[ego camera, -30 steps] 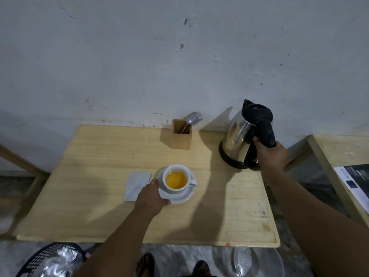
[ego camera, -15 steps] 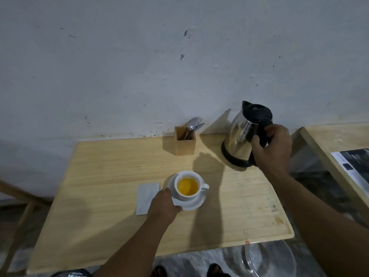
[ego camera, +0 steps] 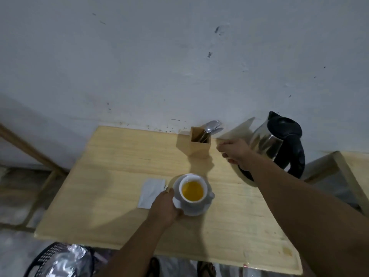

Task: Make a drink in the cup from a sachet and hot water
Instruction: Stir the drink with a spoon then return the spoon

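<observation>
**Cup filled, one hand on the saucer**

The left hand grips the near-left rim of the saucer, thumb on top. On the saucer stands the white cup, holding yellow-orange liquid. Just left of that hand, touching the saucer's edge, lies a flat white sachet.

The right hand hangs in the air beyond the cup, fingers loosely curled and holding nothing. Directly beyond and left of it stands a wooden holder with spoons and a fork leaning out toward the wall. Just right of the hand is the steel kettle with black lid and handle; the right forearm crosses in front of its base and hides part of it.

Everything sits on a pale wooden table pushed against a scuffed white wall. A second wooden surface stands to the right of the right arm. Below the left arm, past the table's near edge, a black basket holds crumpled foil.
</observation>
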